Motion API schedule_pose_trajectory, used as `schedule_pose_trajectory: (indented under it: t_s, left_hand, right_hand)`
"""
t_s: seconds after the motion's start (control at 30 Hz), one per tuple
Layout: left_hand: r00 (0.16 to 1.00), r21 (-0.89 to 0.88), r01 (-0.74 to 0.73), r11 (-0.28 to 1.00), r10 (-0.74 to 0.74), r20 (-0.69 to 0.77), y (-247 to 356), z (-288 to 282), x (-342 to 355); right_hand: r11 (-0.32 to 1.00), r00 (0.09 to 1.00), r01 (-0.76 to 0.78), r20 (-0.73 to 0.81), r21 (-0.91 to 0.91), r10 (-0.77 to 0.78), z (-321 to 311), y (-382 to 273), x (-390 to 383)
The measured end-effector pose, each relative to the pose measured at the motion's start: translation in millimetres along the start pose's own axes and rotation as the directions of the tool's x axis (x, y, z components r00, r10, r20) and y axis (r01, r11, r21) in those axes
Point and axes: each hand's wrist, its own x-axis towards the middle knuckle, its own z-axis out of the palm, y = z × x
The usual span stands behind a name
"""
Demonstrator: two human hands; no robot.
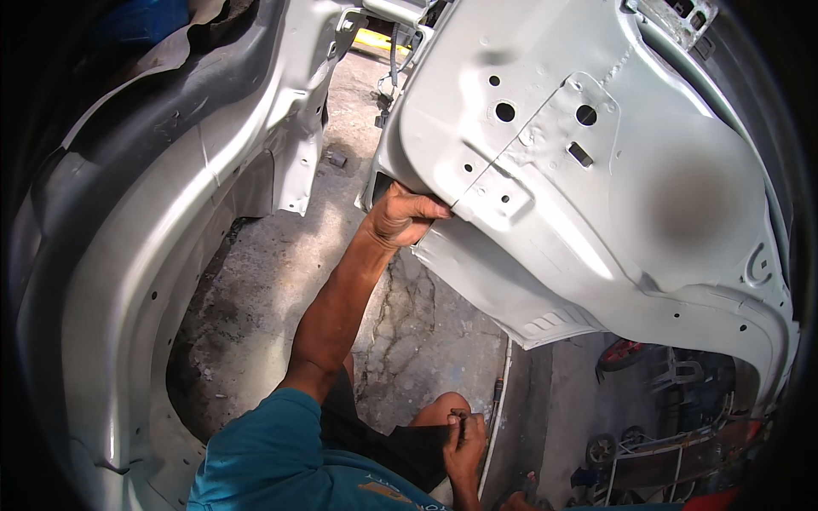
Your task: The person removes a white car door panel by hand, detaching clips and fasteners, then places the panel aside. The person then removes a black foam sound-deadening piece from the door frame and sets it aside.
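Observation:
My left hand (407,217) grips the lower edge of a large pale grey car body panel (545,183). Its thumb lies along the panel's face, and the other fingers curl behind the edge, partly hidden. Round holes and a rectangular slot pierce the panel, and a thin dark line runs slantwise up from my thumb. Down by my bent knee, my right hand (463,451) is closed with its fingers pinched around something small and dark, too small to name.
A curved grey car body frame (141,247) fills the left side. Cracked concrete floor (409,315) lies between it and the panel. Dark wiring (393,64) hangs near the top. At lower right stand a small wheel (601,449) and metal framing (673,456).

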Motion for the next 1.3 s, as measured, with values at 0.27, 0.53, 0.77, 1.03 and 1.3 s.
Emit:
schedule_pose_trajectory:
  t_s: [0.27,0.53,0.77,1.03,1.3]
  left_hand:
    - [0.989,-0.065,0.104,0.992,-0.110,-0.097,9,5,1]
    - [0.966,0.056,0.256,0.965,-0.254,-0.042,24,-9,-6]
    - [0.894,0.238,0.445,0.863,-0.412,-0.179,30,-10,-9]
    - [0.944,0.341,0.316,0.885,-0.257,-0.207,20,20,-18]
    - [0.955,0.164,0.296,0.941,-0.285,-0.086,13,-23,-27]
  right_hand:
    - [0.998,0.999,-0.029,-0.013,0.059,0.030,-1,-2,-7]
    - [0.993,0.998,-0.030,-0.055,0.117,0.037,0,-1,-8]
    - [0.992,0.998,-0.003,-0.055,0.130,0.010,3,2,-3]
    - [0.991,0.999,-0.008,-0.043,0.136,0.014,4,-5,-4]
    - [0.993,0.999,0.018,-0.043,0.114,-0.014,17,11,-13]
